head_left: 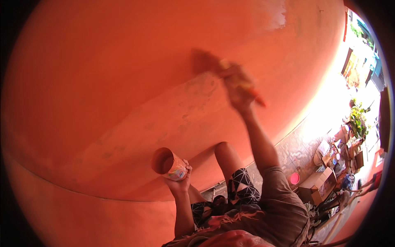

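Observation:
My right hand (pixel 238 84) is closed around a paintbrush (pixel 224 64), reaching up and forward, blurred by motion. The brush's dark bristle end meets the orange wall (pixel 123 82), and its orange handle tip sticks out behind my hand. Lower down, my left hand (pixel 183 179) grips a round paint tub (pixel 168 164) with a coloured label, tilted so that its mouth shows. Orange paint appears inside it. Deeper, wet-looking orange covers the upper wall, while a paler, patchy band (pixel 177 107) runs below the brush.
On the right, a patterned floor (pixel 294 146) carries a pink-red round lid (pixel 294 178), an open cardboard box (pixel 317 186) and a heap of clutter. A green leafy plant (pixel 358 119) stands beyond. My bent knee (pixel 225 153) is close to the wall.

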`<state>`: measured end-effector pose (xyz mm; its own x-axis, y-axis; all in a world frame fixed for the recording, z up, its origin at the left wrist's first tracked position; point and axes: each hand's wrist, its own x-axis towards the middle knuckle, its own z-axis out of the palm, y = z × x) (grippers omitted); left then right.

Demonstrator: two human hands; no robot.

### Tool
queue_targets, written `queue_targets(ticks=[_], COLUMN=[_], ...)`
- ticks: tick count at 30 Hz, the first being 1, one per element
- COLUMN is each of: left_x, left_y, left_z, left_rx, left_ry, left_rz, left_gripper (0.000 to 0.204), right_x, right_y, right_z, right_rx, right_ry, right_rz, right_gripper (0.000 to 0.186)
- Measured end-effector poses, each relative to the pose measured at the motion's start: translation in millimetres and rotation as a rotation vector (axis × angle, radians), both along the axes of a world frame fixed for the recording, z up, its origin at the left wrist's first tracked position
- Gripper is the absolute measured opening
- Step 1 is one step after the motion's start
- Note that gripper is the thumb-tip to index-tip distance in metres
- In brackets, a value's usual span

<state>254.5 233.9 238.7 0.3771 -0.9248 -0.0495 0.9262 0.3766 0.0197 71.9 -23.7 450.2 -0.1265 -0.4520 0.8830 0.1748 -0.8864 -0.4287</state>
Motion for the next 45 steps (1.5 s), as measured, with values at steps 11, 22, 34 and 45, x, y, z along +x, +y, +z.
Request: queue_targets(ticks=[11, 22, 34, 45], left_x=[-16.3, 28.8, 37.3, 22.6], left_y=[-2.1, -13.2, -8.1, -13.1], left_z=[79.3, -33.0, -26.9, -17.0], left_rx=[0.073, 0.096, 0.071, 0.194], left_ry=[-0.103, -0.136, -0.196, -0.194], left_rz=[-0.118, -0.181, -0.185, -0.11], left_gripper=[0.05, 0.055, 0.055, 0.054], right_x=[-170.3, 43.3, -154.6, -7.8], right_y=[-109.1, 51.1, -165.9, -20.6], right_z=[59.8, -54.9, -60.8, -58.1], right_rx=[0.016, -0.336, 0.17, -0.247], right_ry=[-0.175, 0.179, -0.309, 0.138], right_rz=[-0.449, 0.226, -0.236, -0.276], right_gripper=[0.009, 0.016, 0.017, 0.03])
